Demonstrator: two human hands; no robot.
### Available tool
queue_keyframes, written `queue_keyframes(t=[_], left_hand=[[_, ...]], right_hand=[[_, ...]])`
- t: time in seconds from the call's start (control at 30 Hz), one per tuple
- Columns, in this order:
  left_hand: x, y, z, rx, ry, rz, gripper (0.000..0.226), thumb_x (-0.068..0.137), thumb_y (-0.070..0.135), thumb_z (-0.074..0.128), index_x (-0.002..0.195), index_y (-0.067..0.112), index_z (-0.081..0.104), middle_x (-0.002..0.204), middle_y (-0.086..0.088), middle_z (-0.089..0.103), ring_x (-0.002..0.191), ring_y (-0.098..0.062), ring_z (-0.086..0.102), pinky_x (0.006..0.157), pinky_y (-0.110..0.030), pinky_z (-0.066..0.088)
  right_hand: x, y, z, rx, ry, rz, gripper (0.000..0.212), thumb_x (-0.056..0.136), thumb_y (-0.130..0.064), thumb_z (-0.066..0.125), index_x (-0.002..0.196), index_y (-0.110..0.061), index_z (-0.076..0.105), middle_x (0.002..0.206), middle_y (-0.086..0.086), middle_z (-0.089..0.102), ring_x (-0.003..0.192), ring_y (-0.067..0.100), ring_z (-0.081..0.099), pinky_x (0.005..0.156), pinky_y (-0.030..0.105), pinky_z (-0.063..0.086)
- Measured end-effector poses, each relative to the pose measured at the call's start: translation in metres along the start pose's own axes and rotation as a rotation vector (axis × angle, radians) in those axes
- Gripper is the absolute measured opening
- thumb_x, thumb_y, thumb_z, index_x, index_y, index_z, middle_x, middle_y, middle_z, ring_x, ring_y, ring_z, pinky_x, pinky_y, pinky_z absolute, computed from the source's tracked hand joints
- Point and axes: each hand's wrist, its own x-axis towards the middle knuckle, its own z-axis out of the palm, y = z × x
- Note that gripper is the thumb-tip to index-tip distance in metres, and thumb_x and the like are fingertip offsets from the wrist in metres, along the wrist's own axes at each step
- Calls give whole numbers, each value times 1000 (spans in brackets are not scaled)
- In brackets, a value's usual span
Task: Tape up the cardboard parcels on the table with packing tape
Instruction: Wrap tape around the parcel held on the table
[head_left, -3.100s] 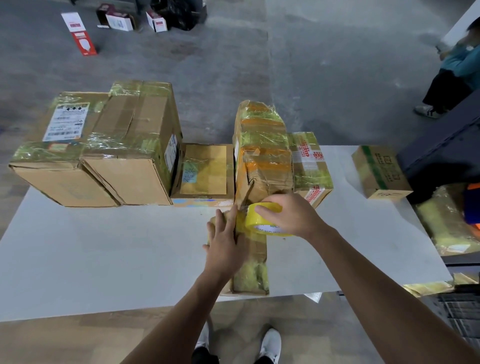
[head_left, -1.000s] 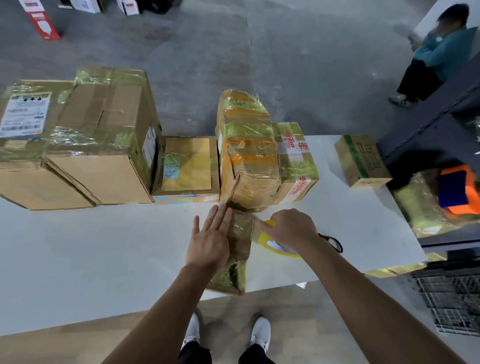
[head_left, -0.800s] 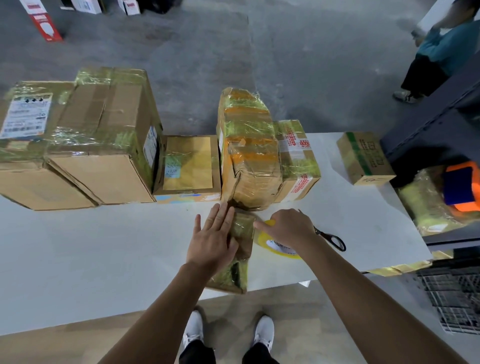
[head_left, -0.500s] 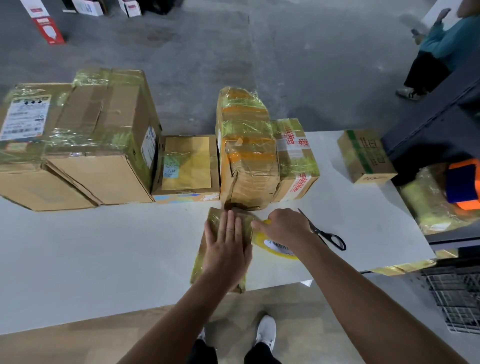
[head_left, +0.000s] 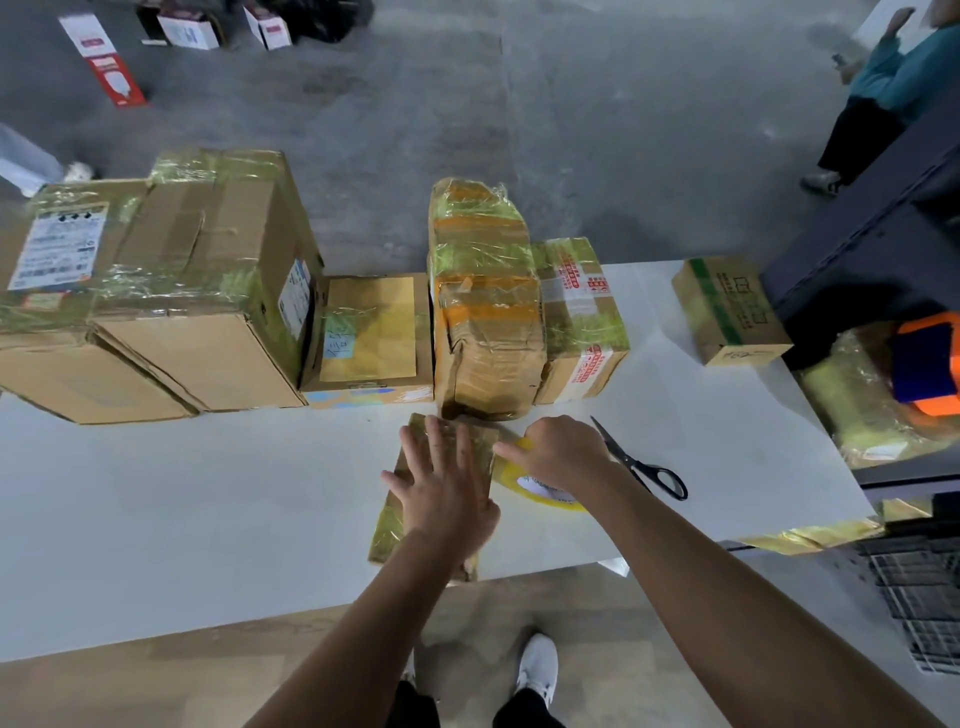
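A small flat parcel, wrapped in yellowish tape, lies on the white table near its front edge. My left hand presses flat on top of it, fingers straight and spread. Just right of the parcel my right hand grips the yellow tape roll, which rests on the table against the parcel's right side. Most of the roll is hidden under that hand.
Black scissors lie just right of my right hand. Several taped boxes line the table's back, the tall one directly beyond the parcel. A small box sits far right. A person stands at the top right.
The parcel went from standing on edge to lying flat, and my left hand now presses on its top. My right hand brought the tape roll down to the table beside it.
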Motion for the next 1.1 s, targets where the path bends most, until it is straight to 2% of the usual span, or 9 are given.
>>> queue_keyframes(t=[0.07, 0.17, 0.27, 0.37, 0.53, 0.67, 0.77, 0.9, 1.1], left_hand=[[-1, -2, -4, -94, 19, -1, 94, 85, 52, 50, 155, 24, -6, 162, -9, -17, 146, -42, -17, 110, -62, 21], [-5, -14, -4, -292, 47, 8, 89, 85, 50, 51, 155, 32, 0, 164, -1, -10, 148, -36, -12, 111, -59, 22], [-5, -26, -2, -612, 60, 21, 80, 87, 43, 53, 153, 46, 8, 164, 10, -3, 150, -25, -10, 114, -60, 16], [-1, -33, -2, -878, 106, 82, 77, 80, 47, 46, 150, 50, 13, 162, 18, 9, 149, -4, -9, 122, -48, 5], [-3, -43, 5, -1021, 128, 76, 70, 78, 45, 51, 141, 54, 22, 160, 16, 19, 148, 1, -2, 123, -41, 8], [-5, -46, 7, -1059, 152, 123, 64, 81, 41, 54, 138, 55, 26, 158, 18, 25, 145, 9, 2, 123, -42, 9], [-7, -45, 6, -1104, 167, 126, 63, 80, 38, 55, 135, 58, 31, 157, 18, 27, 146, 6, 6, 123, -43, 11], [-8, -54, 20, -1309, 145, 62, 65, 74, 46, 63, 133, 62, 43, 152, 26, 31, 145, 0, 23, 116, -49, 31], [-6, -62, 15, -1221, 35, 111, 77, 80, 59, 60, 148, 49, 26, 160, 17, 22, 148, -3, 17, 121, -47, 22]], right_hand=[[-3, 2, -2, 50, 69, -27, 53, 93, -60, 47, 62, -18, 45, 64, -3, 47, 76, 22, 53, 64, 30, 35], [-3, 4, -17, 110, 186, -112, 49, 93, -54, 53, 72, -11, 65, 67, 4, 61, 71, 22, 58, 63, 31, 45], [-6, 7, -51, 417, 175, -209, 44, 92, -45, 60, 58, -17, 58, 53, -3, 49, 54, 14, 44, 57, 31, 35], [-9, 2, -69, 543, 111, -259, 25, 92, -45, 62, 84, -24, 74, 78, -9, 70, 76, 9, 63, 72, 30, 47], [-6, -11, -62, 431, 177, -266, 33, 86, -49, 63, 58, -32, 57, 54, -4, 50, 54, 13, 43, 56, 26, 35], [-8, -14, -61, 257, 273, -281, 50, 84, -46, 64, 54, -12, 42, 50, 1, 26, 52, 16, 25, 50, 29, 26], [-13, -21, -64, 154, 285, -238, 50, 86, -49, 60, 56, -13, 42, 49, 3, 32, 51, 17, 32, 51, 30, 30], [-15, -22, -70, -85, 259, -187, 49, 89, -53, 54, 59, -14, 49, 51, 1, 37, 57, 20, 42, 50, 29, 29], [-13, -28, -64, -54, 260, -138, 46, 88, -56, 53, 84, -15, 74, 60, 2, 61, 67, 20, 61, 64, 28, 50]])
